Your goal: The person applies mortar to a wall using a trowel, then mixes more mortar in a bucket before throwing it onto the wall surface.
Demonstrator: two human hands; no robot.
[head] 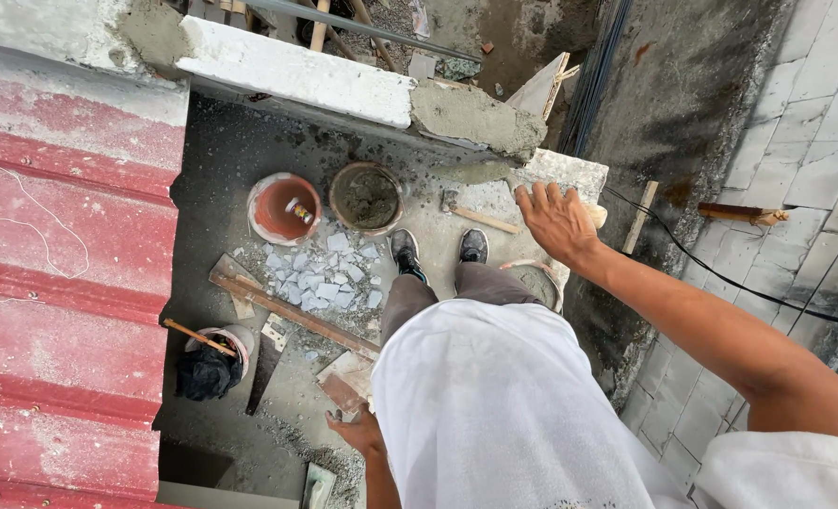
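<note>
My right hand (555,219) stretches forward with fingers spread, palm down, over a white block (558,172) at the end of the wall, holding nothing. My left hand (356,433) hangs low beside my white shirt, fingers loosely apart and empty. A white block wall (296,68) topped with wet grey mortar (473,115) runs across in front of me. My two dark shoes (438,250) stand on the concrete floor below.
An orange bucket (284,207) and a mortar-filled bucket (366,197) stand on the floor by a pile of broken white pieces (323,273). A hammer (480,217), a saw (266,363), a wooden plank (292,311) and a trowel (317,485) lie around. Red corrugated roofing (61,283) fills the left.
</note>
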